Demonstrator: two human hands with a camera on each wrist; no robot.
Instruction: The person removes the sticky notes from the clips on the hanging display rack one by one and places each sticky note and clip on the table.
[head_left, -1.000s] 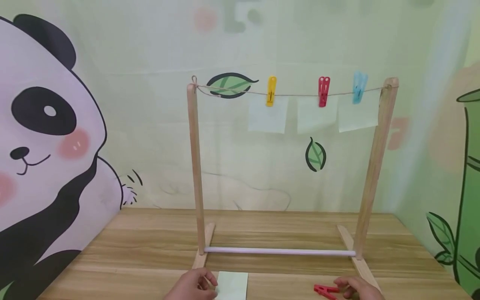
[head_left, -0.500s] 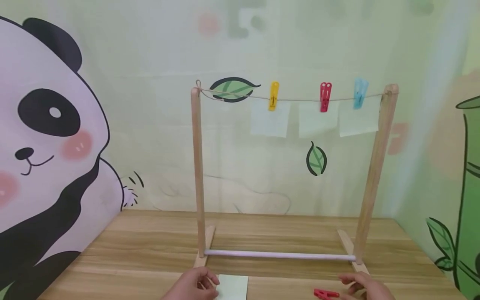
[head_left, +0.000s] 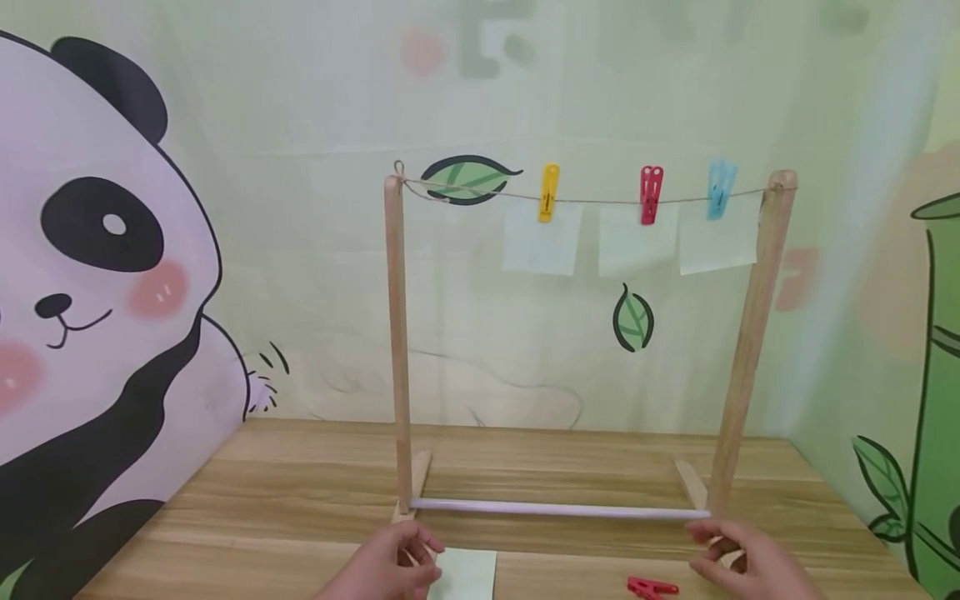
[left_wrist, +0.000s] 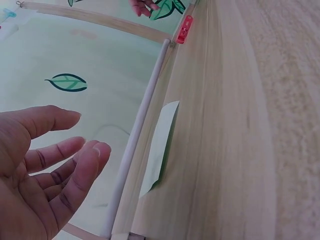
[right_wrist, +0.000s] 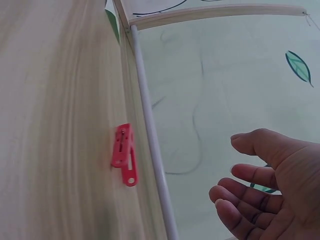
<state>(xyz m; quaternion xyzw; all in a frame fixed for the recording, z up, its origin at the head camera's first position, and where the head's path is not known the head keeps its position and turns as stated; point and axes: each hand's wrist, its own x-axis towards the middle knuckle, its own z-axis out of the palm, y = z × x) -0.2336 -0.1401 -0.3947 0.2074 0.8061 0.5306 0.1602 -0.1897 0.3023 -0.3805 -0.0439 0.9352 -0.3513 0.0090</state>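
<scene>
A pale green sheet of paper [head_left: 467, 575] lies on the table at the lower middle of the head view. My left hand [head_left: 390, 562] hovers just left of it, fingers loosely bent and holding nothing; the left wrist view shows a gap between those fingertips and the paper [left_wrist: 161, 150]. Right of the paper lies a red clothespin [head_left: 651, 587]. My right hand [head_left: 753, 560] is raised to the right of the clothespin, thumb and fingers apart. In the right wrist view that hand [right_wrist: 272, 187] is clear of the clothespin [right_wrist: 123, 152] and holds nothing.
Behind the hands stands a wooden frame with a left post [head_left: 397, 350], a right post [head_left: 750, 350] and a white crossbar [head_left: 555, 507]. From its string hang three paper sheets under yellow [head_left: 549, 192], red [head_left: 650, 193] and blue [head_left: 720, 190] clothespins.
My right hand has moved up and right, away from the red clothespin, which stays on the table. The left hand has risen slightly beside the paper. The head view has shifted a little.
</scene>
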